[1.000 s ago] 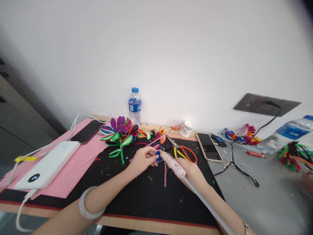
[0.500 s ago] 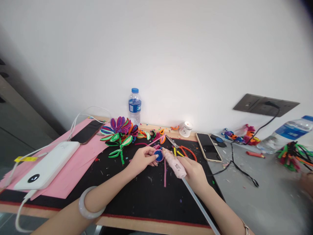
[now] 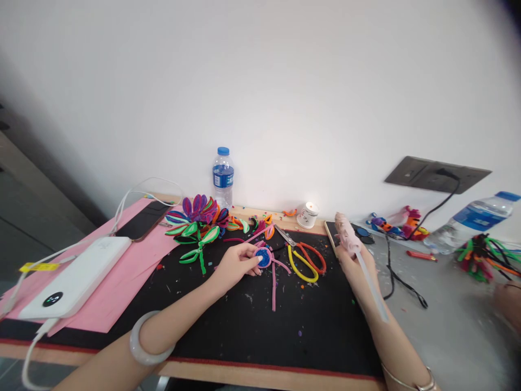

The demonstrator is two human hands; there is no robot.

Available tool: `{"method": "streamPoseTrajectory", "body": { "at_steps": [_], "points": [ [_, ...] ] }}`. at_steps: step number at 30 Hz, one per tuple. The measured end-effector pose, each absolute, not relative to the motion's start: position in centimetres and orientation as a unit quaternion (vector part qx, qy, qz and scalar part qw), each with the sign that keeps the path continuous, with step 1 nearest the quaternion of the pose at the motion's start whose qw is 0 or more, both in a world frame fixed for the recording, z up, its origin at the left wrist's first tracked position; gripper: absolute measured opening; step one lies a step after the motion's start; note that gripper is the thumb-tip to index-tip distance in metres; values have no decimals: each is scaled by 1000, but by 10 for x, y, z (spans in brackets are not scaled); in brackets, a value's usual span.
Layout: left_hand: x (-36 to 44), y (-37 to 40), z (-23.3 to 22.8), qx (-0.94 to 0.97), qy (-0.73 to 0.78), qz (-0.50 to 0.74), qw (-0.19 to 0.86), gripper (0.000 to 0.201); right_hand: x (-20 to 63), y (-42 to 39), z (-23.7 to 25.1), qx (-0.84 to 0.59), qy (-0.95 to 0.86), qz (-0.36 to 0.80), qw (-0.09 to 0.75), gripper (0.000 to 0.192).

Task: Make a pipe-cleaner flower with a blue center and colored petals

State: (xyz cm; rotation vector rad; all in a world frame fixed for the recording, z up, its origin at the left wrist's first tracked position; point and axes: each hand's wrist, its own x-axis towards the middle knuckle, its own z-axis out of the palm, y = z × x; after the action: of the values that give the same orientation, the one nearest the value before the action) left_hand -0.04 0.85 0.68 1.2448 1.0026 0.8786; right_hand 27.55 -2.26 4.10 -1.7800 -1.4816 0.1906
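- Head view: the left hand (image 3: 238,262) rests on the black mat (image 3: 244,326), near the mat's middle and a bit toward its far edge
- Its fingers pinch a small blue disc (image 3: 264,257) with a pink fuzzy ring around it, so the hand is grasping the disc
- The disc sits right at the fingertips, on the mat
- A thin pink fuzzy stick (image 3: 273,285) runs from the disc toward the near edge of the mat
- The right hand (image 3: 353,259) is at the right edge of the mat, well apart from the disc
- It is closed around a pink glue gun (image 3: 345,232), with the nose pointing up toward the wall
- A clear glue stick (image 3: 372,288) pokes out of the back of the gun, down along the arm
- Scissors with yellow and red handles (image 3: 305,259) lie open on the mat between the two hands
- A fuzzy flower (image 3: 197,222) with green leaves lies by the far edge of the mat, beyond the left hand
- A water bottle (image 3: 223,176) with a blue cap and blue label stands at the wall; the writing on it is too small to read
- A white power bank (image 3: 77,279) lies on pink paper at the left edge; its little screen glows but I cannot read it
- A small white cup (image 3: 307,214) stands at the far edge; its marks are too small to read
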Motion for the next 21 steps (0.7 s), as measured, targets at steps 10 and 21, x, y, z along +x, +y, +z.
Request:
{"method": "streamPoseTrajectory", "body": {
  "at_steps": [10,21],
  "points": [
    [0,8,11,535,435,384,614,19,372,-21,34,-851,-492,-84,164,37],
    [1,8,8,549,437,389,596,24,450,-33,16,-900,-434,-6,46,26]
  ]
}}
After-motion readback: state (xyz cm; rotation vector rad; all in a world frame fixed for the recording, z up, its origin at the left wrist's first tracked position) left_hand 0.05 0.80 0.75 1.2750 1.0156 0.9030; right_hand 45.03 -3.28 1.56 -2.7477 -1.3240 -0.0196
